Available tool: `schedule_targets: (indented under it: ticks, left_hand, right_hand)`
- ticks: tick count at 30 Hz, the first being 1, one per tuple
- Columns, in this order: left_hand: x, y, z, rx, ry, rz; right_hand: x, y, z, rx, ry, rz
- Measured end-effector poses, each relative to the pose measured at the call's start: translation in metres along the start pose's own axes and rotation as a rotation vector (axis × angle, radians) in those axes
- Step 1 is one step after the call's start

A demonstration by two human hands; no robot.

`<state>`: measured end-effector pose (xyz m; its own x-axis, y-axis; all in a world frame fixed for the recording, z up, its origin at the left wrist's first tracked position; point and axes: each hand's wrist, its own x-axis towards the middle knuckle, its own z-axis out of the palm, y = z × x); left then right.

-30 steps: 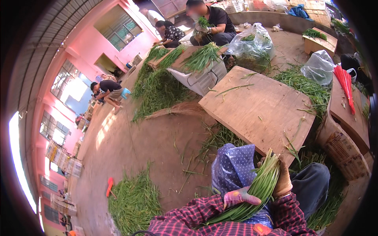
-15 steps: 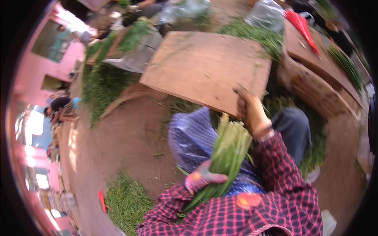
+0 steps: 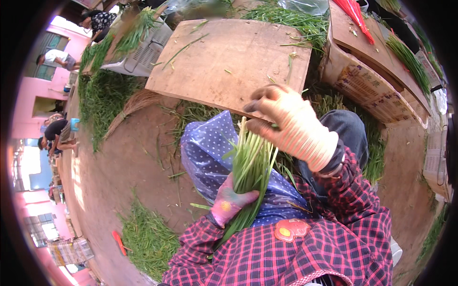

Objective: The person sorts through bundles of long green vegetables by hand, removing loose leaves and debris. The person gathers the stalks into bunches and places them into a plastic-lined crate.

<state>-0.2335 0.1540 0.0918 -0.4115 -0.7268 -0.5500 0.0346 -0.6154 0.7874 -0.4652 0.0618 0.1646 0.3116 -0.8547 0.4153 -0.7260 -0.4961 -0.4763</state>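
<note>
My left hand (image 3: pixel 234 200), in a pink glove with a yellow patch, is closed around a bunch of garlic chives (image 3: pixel 252 162). The pale stem ends point up and away from me, and the green leaves run down against my checked sleeve. Above the stem ends hovers my right hand (image 3: pixel 286 121), in a cream ribbed glove with dark fingertips. Its fingers are bent but apart from the thumb, and nothing shows between them. Under the bunch, a blue polka-dot apron (image 3: pixel 205 152) covers my lap.
Before me stands a wooden board (image 3: pixel 229 62) with stray leaves on it. Loose green leaves (image 3: pixel 148 238) lie in a heap at lower left, near a red-handled tool (image 3: pixel 119 242). A straw broom (image 3: pixel 129 112) lies left. A box (image 3: pixel 367 86) stands right, with red strips (image 3: pixel 355 19) above. People work farther off.
My right hand has risen from the board's near edge and opened over the stem ends. The left hand keeps its hold on the bunch. The whole view has shifted slightly.
</note>
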Motion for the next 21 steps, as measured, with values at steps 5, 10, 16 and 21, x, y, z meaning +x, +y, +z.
schedule_targets:
  ticks: [5,10,16,21]
  left_hand:
    - [-0.008,0.026,0.002,0.662,0.072,-0.067]
    - [-0.009,0.022,0.005,0.682,0.074,-0.133]
    - [-0.009,0.013,0.005,0.556,0.037,-0.014]
    - [-0.013,0.011,-0.001,0.122,-0.051,0.029]
  right_hand:
    - [0.014,-0.011,0.036,-0.049,-0.288,-0.166]
    - [-0.007,0.001,0.042,0.276,-0.279,-0.05]
    - [-0.012,0.047,0.048,0.362,0.107,0.295]
    - [-0.008,0.115,0.017,0.047,0.351,0.485]
